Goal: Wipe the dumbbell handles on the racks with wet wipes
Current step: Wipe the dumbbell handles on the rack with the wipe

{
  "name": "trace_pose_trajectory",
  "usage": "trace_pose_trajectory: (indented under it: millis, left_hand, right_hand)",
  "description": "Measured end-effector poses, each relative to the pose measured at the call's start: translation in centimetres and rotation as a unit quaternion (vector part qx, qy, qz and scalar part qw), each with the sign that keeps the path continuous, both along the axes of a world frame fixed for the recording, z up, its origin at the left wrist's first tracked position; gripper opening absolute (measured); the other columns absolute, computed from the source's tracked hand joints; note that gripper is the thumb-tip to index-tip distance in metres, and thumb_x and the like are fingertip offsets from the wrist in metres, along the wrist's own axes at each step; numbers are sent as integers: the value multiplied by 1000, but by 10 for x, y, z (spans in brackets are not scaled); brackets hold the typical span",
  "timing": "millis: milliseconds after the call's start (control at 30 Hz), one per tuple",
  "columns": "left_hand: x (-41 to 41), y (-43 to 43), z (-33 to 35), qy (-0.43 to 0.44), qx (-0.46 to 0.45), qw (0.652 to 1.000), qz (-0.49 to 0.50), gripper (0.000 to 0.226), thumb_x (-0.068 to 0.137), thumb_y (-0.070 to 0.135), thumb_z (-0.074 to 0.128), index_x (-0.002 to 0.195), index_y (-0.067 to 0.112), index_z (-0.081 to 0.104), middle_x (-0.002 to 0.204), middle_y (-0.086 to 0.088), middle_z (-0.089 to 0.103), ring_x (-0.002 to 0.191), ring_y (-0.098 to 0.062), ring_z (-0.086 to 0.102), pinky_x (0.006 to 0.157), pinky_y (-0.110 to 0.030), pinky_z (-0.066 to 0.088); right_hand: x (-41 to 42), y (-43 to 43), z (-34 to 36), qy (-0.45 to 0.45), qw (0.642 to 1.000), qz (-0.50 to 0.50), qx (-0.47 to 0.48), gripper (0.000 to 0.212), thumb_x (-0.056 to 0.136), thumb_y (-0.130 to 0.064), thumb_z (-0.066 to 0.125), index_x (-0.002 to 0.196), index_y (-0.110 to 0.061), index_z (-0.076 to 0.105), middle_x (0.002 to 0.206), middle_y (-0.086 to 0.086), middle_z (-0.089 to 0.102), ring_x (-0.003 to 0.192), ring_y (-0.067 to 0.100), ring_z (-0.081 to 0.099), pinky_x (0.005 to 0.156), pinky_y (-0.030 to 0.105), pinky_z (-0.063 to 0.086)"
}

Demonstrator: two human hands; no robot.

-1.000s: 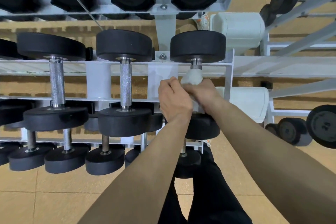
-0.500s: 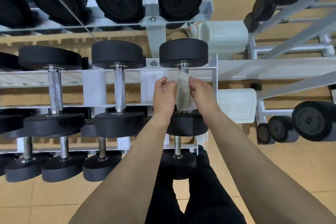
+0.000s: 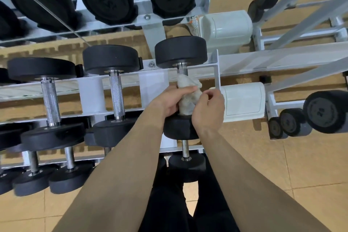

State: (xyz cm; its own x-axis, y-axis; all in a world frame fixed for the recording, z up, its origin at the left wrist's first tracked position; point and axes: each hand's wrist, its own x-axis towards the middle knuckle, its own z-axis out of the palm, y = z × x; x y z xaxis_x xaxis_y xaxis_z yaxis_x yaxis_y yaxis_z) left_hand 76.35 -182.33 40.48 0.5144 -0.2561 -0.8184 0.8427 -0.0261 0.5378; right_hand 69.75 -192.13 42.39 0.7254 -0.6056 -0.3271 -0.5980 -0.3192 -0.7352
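— So where is the wet wipe (image 3: 188,100)?
— Crumpled and soft, wrapped round the bumpy metal handle (image 3: 182,71) of the round black dumbbell (image 3: 180,52).
— And the hands?
— The left hand (image 3: 167,103) curls round it; the right hand (image 3: 209,113) pinches its edge.

We have only one view, from the wide-angle camera worn on the person's head. It faces forward and steeply down along both forearms, close enough that the left hand (image 3: 167,103) and right hand (image 3: 209,111) meet at the wet wipe (image 3: 188,98) near the frame's middle. The lens bends the white rack (image 3: 90,88) tiers, and the tan floor (image 3: 301,165) fills the lower edge and right side.
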Motion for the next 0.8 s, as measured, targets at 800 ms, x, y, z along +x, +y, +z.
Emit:
trace_pose_trajectory:
  millis: [800]
  left_hand:
    - [1, -23, -10, 61, 113, 992, -4, 47, 77, 28, 87, 112, 4, 68, 103, -15, 75, 88, -26, 74, 78, -42, 63]
  right_hand:
    - [1, -3, 0, -8, 1000, -12, 25, 17, 94, -19, 41, 93, -20, 58, 102, -2, 61, 92, 13, 54, 81, 35, 44]
